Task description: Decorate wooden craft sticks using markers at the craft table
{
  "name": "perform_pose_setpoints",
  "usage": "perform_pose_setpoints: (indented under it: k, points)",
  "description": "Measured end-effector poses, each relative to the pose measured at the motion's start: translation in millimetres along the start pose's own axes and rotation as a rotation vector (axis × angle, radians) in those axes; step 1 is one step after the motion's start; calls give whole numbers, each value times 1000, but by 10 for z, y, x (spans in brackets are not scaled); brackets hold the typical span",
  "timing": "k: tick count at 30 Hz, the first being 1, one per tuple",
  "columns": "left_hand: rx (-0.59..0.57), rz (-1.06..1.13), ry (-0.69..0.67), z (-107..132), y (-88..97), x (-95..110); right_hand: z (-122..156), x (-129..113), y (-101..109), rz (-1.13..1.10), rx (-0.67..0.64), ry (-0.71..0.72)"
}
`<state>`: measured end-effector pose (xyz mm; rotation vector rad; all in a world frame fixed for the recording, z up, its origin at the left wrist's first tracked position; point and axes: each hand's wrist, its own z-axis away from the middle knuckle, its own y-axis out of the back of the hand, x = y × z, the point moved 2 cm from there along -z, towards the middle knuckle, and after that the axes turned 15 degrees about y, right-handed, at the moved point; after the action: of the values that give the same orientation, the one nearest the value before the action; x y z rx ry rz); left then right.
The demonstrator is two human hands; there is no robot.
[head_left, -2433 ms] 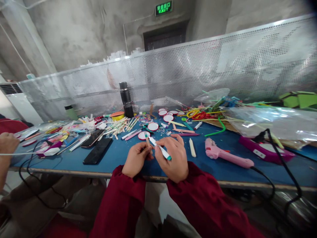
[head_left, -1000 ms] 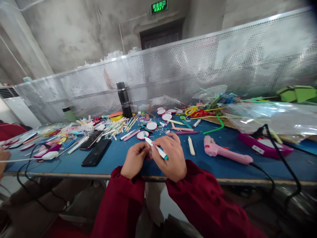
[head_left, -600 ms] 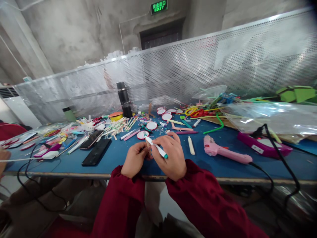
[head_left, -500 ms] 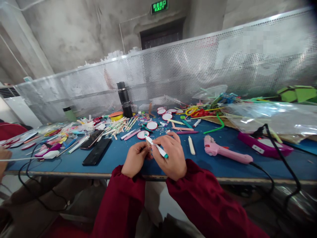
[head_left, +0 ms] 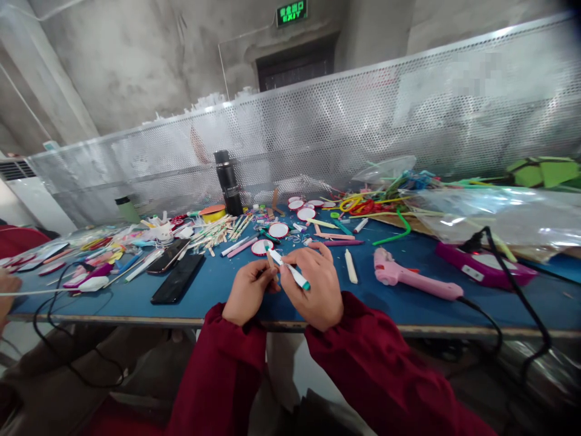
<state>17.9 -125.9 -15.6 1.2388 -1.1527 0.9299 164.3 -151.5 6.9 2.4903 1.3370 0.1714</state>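
A: Holding what, left to right?

B: My left hand (head_left: 247, 290) is pinching a wooden stick (head_left: 271, 261) (tip seemingly green) over the table (head_left: 213, 287); my right hand (head_left: 316, 286) is pinching a white marker (head_left: 298, 277) beside it, contact unclear.

A: Step?

B: Apparently I'm colouring the stick; the next stroke is calling for a steady grip.

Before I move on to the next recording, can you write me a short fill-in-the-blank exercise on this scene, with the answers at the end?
1. The right hand holds the white marker, and the craft stick is in the ____ hand.
2. The hot glue gun lying on the blue tabletop is coloured ____.
3. The round white discs beyond the hands have ____ rims.
4. The lit sign above the dark doorway reads "____" in English letters.

Missing words: left; pink; red; EXIT.
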Motion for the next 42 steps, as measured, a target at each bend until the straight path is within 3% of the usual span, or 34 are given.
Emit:
perform_pose_setpoints:
  k: [42]
  points:
    - [-2, 35, 12, 6, 1, -8, 9, 10, 10, 6, 4, -26]
